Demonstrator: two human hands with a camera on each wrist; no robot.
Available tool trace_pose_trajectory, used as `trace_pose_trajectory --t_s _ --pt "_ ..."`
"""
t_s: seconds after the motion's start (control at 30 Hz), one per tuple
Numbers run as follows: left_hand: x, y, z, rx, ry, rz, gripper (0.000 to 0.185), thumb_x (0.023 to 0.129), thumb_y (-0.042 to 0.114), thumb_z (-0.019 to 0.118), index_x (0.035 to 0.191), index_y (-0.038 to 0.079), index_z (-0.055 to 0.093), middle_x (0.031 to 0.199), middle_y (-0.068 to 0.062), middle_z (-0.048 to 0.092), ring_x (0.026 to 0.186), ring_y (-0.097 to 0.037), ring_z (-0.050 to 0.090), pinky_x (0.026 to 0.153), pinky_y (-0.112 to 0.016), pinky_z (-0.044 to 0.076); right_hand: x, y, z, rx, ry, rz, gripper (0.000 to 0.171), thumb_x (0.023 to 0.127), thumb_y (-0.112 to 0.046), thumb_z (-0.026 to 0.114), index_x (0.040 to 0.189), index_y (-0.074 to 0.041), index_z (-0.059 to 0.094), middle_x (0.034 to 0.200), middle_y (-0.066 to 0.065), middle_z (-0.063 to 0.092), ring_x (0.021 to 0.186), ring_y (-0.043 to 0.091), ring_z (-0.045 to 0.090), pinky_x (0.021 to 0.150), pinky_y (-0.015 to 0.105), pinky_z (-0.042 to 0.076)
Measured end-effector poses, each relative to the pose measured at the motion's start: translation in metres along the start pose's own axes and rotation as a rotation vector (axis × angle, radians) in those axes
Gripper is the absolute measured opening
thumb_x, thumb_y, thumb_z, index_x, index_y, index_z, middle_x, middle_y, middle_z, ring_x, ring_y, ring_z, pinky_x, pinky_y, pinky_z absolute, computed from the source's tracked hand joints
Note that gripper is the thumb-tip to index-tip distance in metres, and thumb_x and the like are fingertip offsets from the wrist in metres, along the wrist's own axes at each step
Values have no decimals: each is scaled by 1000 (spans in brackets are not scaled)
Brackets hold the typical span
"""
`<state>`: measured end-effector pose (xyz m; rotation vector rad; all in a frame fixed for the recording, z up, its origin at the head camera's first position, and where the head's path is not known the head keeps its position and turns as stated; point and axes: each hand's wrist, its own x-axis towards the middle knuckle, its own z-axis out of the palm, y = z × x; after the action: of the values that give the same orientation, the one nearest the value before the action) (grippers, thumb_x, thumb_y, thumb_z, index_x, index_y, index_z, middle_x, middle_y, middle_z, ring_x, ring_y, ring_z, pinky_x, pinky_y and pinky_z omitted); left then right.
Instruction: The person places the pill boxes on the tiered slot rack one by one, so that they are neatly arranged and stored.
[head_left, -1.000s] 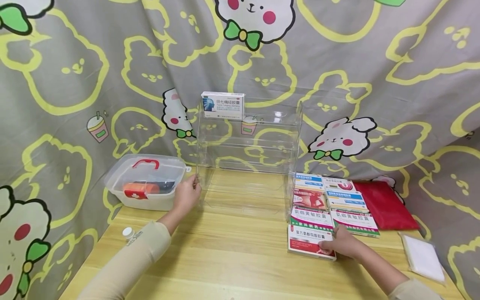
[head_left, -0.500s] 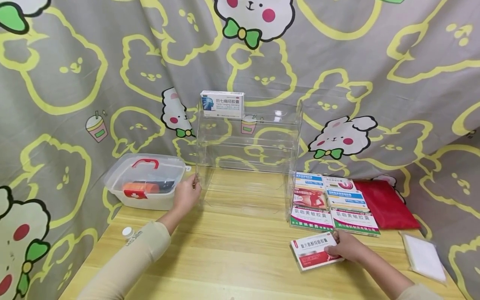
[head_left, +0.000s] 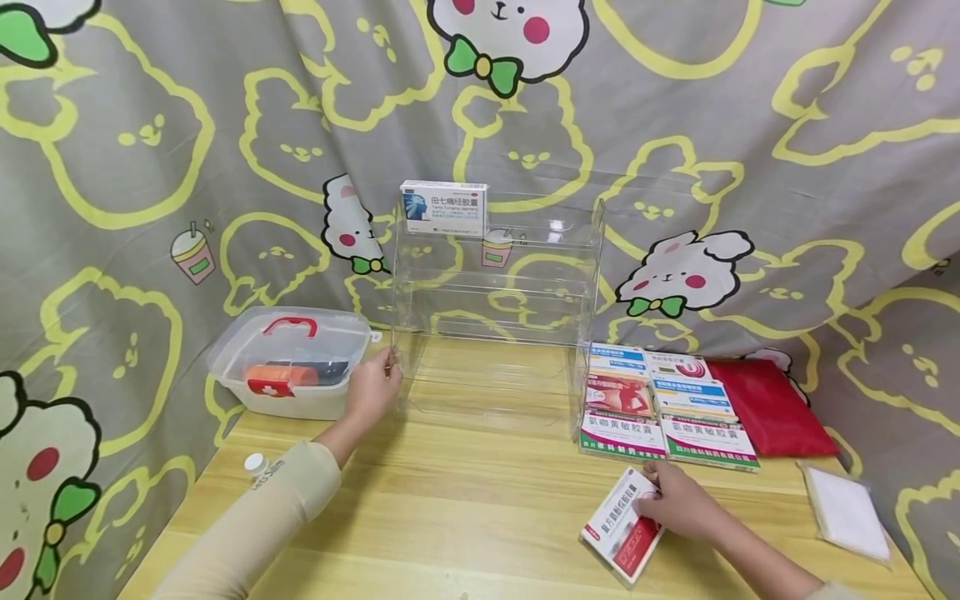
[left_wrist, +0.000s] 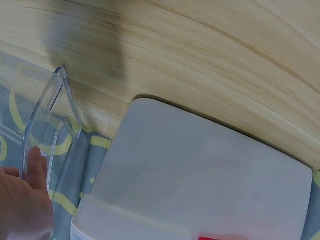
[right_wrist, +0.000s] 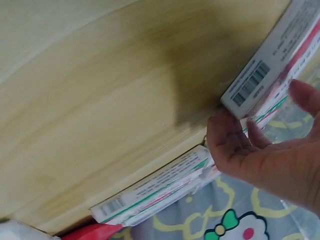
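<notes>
My right hand (head_left: 681, 498) pinches a red-and-white medicine box (head_left: 624, 527) by its upper right side; the box is turned at a slant, front of the several other boxes. The right wrist view shows the barcoded edge of this medicine box (right_wrist: 255, 80), with the thumb on one side and fingers on the other. My left hand (head_left: 372, 390) grips the left side panel of a clear tiered display rack (head_left: 491, 337). In the left wrist view the thumb lies against that rack's edge (left_wrist: 52, 107). A white medicine box (head_left: 445, 208) stands on the rack's top tier, at the left.
Several medicine boxes (head_left: 624, 435) lie in two columns right of the rack. Beside them are a red pouch (head_left: 776, 408) and a white packet (head_left: 847, 512). A translucent first-aid box (head_left: 300, 404) stands at left, with a small white bottle (head_left: 256, 464) in front.
My right hand has drawn the red-and-white medicine box off the front of the left column, toward me, and turned it counterclockwise. The left hand has stayed on the rack.
</notes>
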<state>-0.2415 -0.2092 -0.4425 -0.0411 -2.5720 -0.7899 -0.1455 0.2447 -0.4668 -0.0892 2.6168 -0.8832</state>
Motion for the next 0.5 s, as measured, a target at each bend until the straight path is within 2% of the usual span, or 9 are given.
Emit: trace_pose_trajectory --t_s 0.1,0.17,0.23,0.33,0.4,0.5 --pt "0 0 0 -3 -1 -5 22 83 3 54 101 -2 64 89 -20 70 81 -35 68 70 -45 55 0 -4 2 -160 8 -6 87 72 -48 76 131 8 45 114 17 53 93 24 51 85 49 48" --pt "-1 1 1 -5 -3 -10 24 83 3 54 103 -2 64 91 -20 70 81 -35 68 70 -45 55 1 -5 4 -210 -3 -8 93 67 -55 76 132 5 46 114 18 52 93 25 50 86 52 47" --pt "0 1 0 -6 -2 -15 25 83 3 54 106 -3 64 91 -21 70 81 -35 68 70 -45 55 4 -6 4 -219 -5 -28 92 66 -53 78 130 6 47 109 16 52 91 24 50 85 49 47" --pt "0 0 0 -1 -3 -13 26 83 3 54 106 -3 64 91 -21 70 81 -36 68 69 -46 55 7 -6 4 -165 -3 -43 87 66 -45 81 125 9 48 100 11 51 86 20 49 78 38 48" --pt "0 0 0 4 -1 -8 27 83 3 54 107 -3 64 91 -21 70 81 -36 67 69 -46 54 6 -5 4 -75 -11 -40 84 66 -38 83 123 11 45 93 9 51 79 17 51 70 32 47" --pt "0 0 0 8 0 -2 27 83 3 54 108 -3 64 91 -21 70 80 -36 68 69 -46 54 4 -7 0 30 -23 -13 81 68 -32 82 123 9 39 87 8 53 74 17 53 63 30 46"
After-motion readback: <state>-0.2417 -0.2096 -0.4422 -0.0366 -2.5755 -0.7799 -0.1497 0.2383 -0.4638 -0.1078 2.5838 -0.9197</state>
